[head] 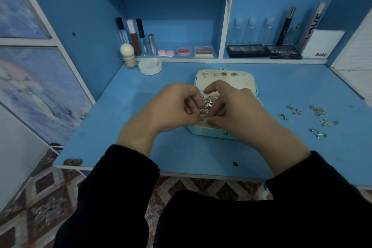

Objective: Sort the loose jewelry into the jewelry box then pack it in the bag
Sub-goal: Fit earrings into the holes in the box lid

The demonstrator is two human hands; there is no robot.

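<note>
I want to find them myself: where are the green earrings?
On the blue desk, find the open jewelry box. Four earrings sit along its cream lid's far edge; the green earrings are the right pair, unlike the striped silver ones beside them.

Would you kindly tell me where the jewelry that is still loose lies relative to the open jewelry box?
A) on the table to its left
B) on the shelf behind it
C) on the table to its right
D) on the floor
C: the loose earrings lie scattered on the blue table to the right of the jewelry box.
</note>
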